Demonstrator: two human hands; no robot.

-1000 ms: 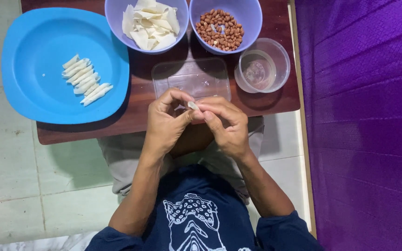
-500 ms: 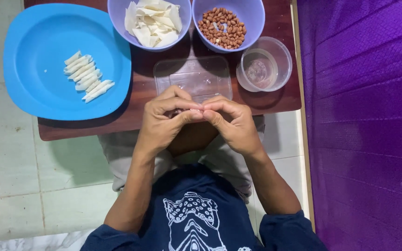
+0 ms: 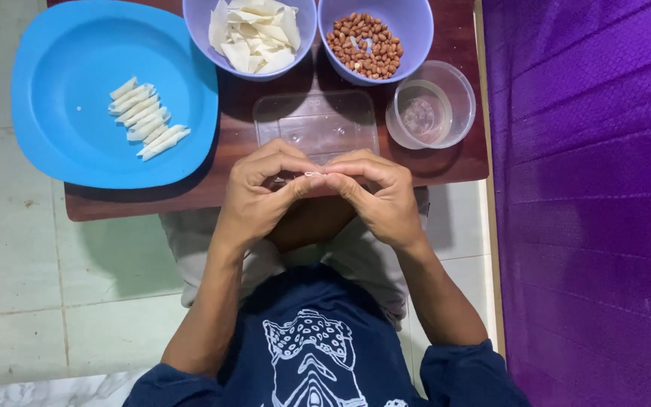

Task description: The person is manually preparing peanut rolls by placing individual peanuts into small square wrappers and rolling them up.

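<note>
Both hands, left hand point(image 3: 259, 192) and right hand point(image 3: 378, 192), pinch a small wrapper roll point(image 3: 313, 174) closed between fingertips; tight, even rolling looks best here.

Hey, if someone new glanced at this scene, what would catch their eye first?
Probably the left hand and right hand, meeting at the table's near edge with a small pale wrapper piece pinched between their fingers. Next, the big blue plate at far left, holding a neat row of white rolled pieces. At the far edge sit two purple bowls, one of white wrappers and one of peanuts.
</note>
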